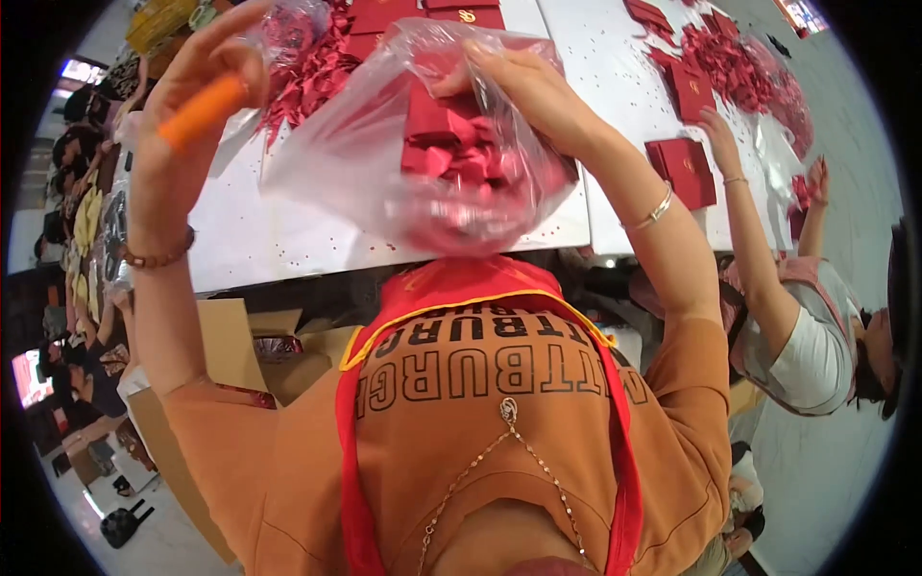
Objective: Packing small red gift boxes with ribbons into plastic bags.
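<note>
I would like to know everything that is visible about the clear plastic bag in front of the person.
The clear plastic bag looks thin, shiny and wrinkled, its left side spread wide. Through its film show dark-red pieces and looped red ribbons. The right hand grips its upper part, over the white table. Its lower end is blurred.

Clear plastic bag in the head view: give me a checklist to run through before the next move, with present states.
1. Right hand gripping the clear plastic bag: ok, fingers hold its upper part.
2. Red items inside the bag: ok, visible through the plastic.
3. Left hand touching the bag: cannot tell; it is raised at the bag's left.
4. Orange object at the left hand identified: cannot tell, blurred.
5. Bag fully over the white table: cannot tell; its lower end overlaps the front edge.
6. Co-worker's hand apart from the bag: ok.
</note>
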